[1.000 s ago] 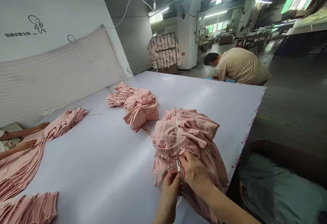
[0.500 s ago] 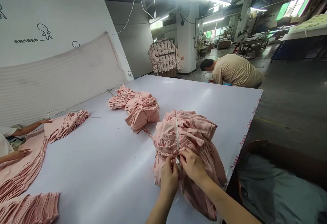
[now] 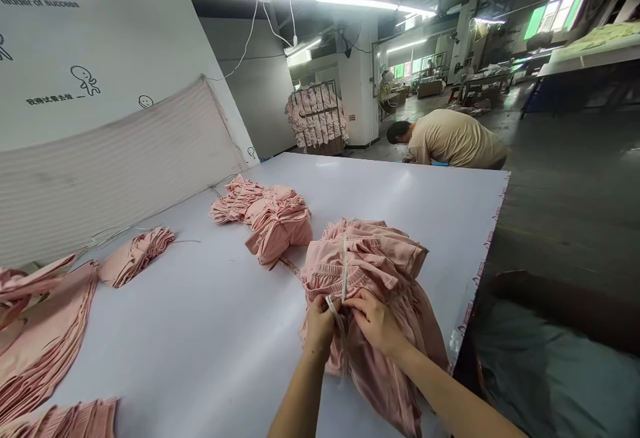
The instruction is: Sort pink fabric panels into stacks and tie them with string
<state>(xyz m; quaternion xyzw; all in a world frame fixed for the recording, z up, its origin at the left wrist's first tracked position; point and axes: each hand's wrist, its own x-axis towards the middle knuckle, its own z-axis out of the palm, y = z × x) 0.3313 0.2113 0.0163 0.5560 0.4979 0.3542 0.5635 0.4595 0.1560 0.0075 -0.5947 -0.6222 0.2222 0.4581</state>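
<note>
A bundle of pink garments (image 3: 417,325) with gathered elastic waistbands lies near the right side of the white table. Around it runs a narrow white tie strip (image 3: 345,258), with a loose length hanging down the front. My left hand (image 3: 320,328) is closed on the strip at the front of the bundle, a folded end showing above its fingers. Close beside it, my right hand (image 3: 376,321) pinches at the same spot, fingertips against the strip and cloth. Exactly where the strip crosses itself is hidden by the fingers.
More tied pink bundles (image 3: 280,221) lie farther back on the table (image 3: 225,338). Stacks of pink pieces (image 3: 55,345) spread along the left. A dark bin with grey-green cloth (image 3: 565,351) stands right of the table edge. Beyond the far edge a person (image 3: 450,138) bends over.
My left hand has shifted slightly left and drawn a length of strip out. My right hand stays at the strip. At far left, a co-worker's hands are gone from view and pink cloth is lifted.
</note>
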